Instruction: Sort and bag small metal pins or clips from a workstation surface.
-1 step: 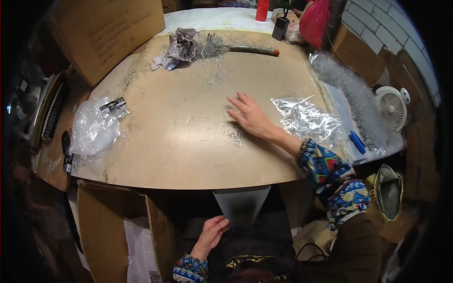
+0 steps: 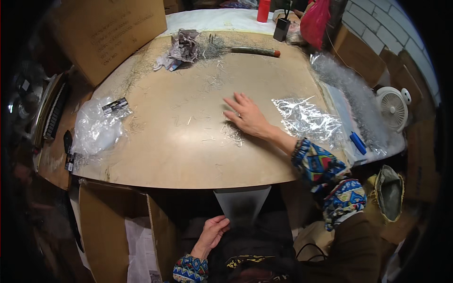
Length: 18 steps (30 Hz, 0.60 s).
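My right hand (image 2: 248, 117) is stretched over the tan tabletop (image 2: 165, 160), fingers spread. Beside and partly under its palm lies a small pile of thin silvery wire pieces (image 2: 232, 136); whether the hand touches them I cannot tell. More such loose pieces (image 2: 214, 82) are scattered farther back. Below the table's front edge, my left hand (image 2: 212, 234) pinches the left edge of a translucent plastic bag (image 2: 243, 203) between thumb and fingers. That bag hangs open-looking and wide at the top, its lower part lost in shadow.
Clear plastic packaging (image 2: 96, 129) lies at the left, a shiny clear sheet (image 2: 306, 120) at the right. Crumpled paper (image 2: 184, 47) and a long stick with an orange end (image 2: 255, 50) lie at the back. A cardboard box (image 2: 101, 226) stands open below left; a white fan (image 2: 392, 107) stands right.
My right hand has shifted slightly left over the wire pieces, and a few pieces near it lie differently. My left hand keeps its pinch on the plastic bag.
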Each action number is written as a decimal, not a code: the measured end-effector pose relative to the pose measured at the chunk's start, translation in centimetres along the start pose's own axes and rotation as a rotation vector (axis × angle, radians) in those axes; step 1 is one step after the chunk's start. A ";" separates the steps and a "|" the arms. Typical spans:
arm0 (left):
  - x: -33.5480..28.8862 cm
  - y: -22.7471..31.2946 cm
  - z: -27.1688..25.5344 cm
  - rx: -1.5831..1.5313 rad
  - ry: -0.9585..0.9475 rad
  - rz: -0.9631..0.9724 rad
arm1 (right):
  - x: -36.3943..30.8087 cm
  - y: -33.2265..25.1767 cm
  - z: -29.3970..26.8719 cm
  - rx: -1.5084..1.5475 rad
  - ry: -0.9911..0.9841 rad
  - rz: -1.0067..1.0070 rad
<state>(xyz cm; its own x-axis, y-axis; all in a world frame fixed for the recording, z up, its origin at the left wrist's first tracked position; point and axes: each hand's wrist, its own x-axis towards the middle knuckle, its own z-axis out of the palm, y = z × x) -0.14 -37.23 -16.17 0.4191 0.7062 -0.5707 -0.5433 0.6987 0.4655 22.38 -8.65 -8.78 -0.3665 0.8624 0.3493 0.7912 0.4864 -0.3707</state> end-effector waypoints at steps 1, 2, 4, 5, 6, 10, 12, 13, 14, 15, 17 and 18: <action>0.2 -0.1 -0.3 0.007 0.001 0.014 | 1.1 -0.6 0.4 0.004 0.011 -0.011; 0.9 -0.4 -1.0 -0.008 -0.062 0.019 | 2.4 -1.3 0.7 -0.029 -0.010 -0.099; 0.6 -0.7 -1.3 -0.024 -0.113 0.026 | 3.8 -3.4 1.9 -0.048 -0.076 -0.251; 0.4 -0.5 -0.7 -0.021 -0.098 0.031 | 4.4 -4.4 2.3 -0.044 -0.113 -0.316; 0.1 -0.4 -0.4 -0.020 -0.080 0.036 | 4.6 -5.5 2.9 -0.071 -0.156 -0.397; 1.0 -1.7 -1.9 -0.087 -0.139 0.036 | 2.9 -5.4 1.4 0.477 -0.297 -0.271; 1.7 -3.7 -4.9 -0.301 -0.340 0.044 | 1.9 -5.9 -0.1 0.927 -0.247 0.237; 1.1 -3.4 -3.7 -0.317 -0.334 0.042 | 1.8 -6.1 -2.5 1.067 -0.246 0.593; 0.7 -2.1 -0.9 -0.344 -0.314 -0.045 | 1.4 -3.4 -2.3 0.945 -0.155 0.401; 0.3 -1.4 0.5 -0.371 -0.286 -0.124 | 1.3 -2.7 -2.3 0.824 -0.074 0.206; 0.6 -2.3 -0.4 -0.442 -0.321 -0.202 | 0.5 -2.9 -0.2 0.457 -0.043 -0.011; 0.6 -2.3 -0.3 -0.380 -0.396 -0.197 | 0.2 -3.9 0.6 0.086 -0.013 -0.233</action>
<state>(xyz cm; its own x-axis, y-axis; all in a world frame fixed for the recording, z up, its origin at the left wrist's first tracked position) 1.13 -38.43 -17.83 0.7388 0.6076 -0.2916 -0.6200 0.7823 0.0590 18.95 -10.30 -7.79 -0.5407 0.7273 0.4227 0.6407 0.6817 -0.3533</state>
